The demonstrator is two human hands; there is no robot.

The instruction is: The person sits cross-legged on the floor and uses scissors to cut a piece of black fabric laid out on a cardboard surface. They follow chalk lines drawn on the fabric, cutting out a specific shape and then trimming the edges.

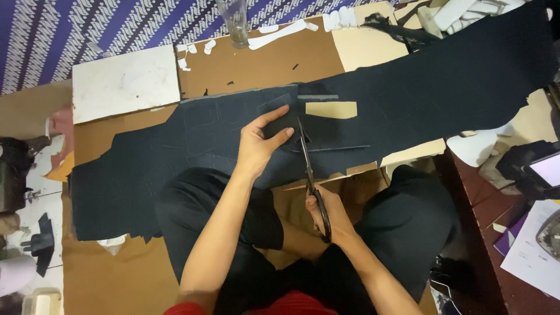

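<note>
A long strip of dark navy fabric (408,93) lay across the brown cardboard sheet (315,55) that covered the floor, running from the lower left of the frame up to the upper right. The left hand (259,146) sat at the centre of the frame, thumb and fingers closed on a small cut flap of that fabric, pinching it up from the strip. Just beside it, to the right, the right hand (326,213) was clamped around the black handles of a pair of scissors (310,178), whose blades pointed upward into the cloth with the tips close to the left thumb. A tan pattern piece (331,109) lay on the fabric just above the scissor tips. Near the top centre stood a clear glass (234,22), and a white board (125,81) lay in the upper left. The person's crossed legs in black filled the lower middle.
</note>
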